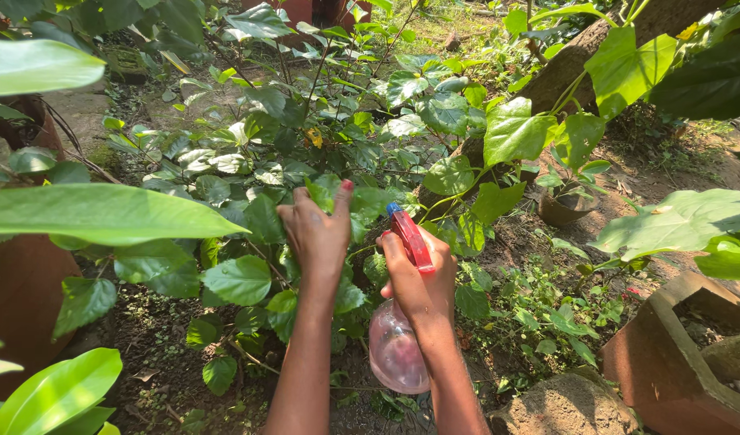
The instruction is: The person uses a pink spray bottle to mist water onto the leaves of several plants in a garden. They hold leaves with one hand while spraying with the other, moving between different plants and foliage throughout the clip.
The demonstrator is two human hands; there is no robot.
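Observation:
My right hand [418, 282] grips a spray bottle by its red trigger head [411, 238], which has a small blue nozzle tip pointing at the leaves; the bottle's clear pinkish body [394, 350] hangs below my wrist. My left hand [318, 234] reaches into a leafy green shrub [305, 153] just left of the nozzle, with thumb and fingers pinching a green leaf [326, 192]. The two hands are close together, about a hand's width apart.
A terracotta pot [20, 298] stands at the left edge and a broken reddish-brown container [668, 362] at the lower right. A small dark pot [565, 209] sits beyond the shrub. A slanted tree trunk [579, 56] crosses the upper right. Bare soil lies below.

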